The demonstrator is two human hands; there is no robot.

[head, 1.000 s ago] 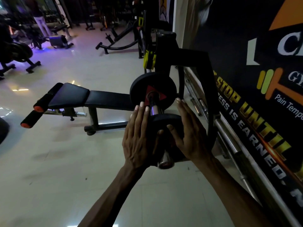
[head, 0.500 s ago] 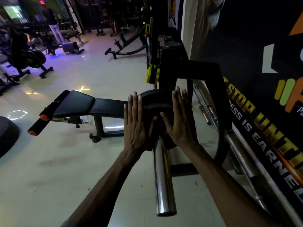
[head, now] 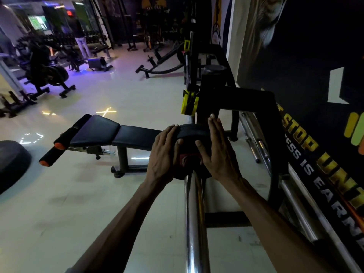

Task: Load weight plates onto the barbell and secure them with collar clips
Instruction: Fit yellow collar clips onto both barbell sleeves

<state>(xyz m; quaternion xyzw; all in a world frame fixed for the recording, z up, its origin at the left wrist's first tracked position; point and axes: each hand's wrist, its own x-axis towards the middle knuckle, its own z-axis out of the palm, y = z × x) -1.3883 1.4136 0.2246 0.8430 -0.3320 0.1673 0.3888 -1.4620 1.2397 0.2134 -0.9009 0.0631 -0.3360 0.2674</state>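
**Two hands on the plate**

Head view: The left hand (head: 164, 152) and the right hand (head: 215, 152) are pressing flat, fingers spread, on both sides of the black weight plate (head: 189, 133). The plate is sitting far along the shiny barbell (head: 195, 223), which is running near to far. A bench (head: 118, 133) is standing to the left.
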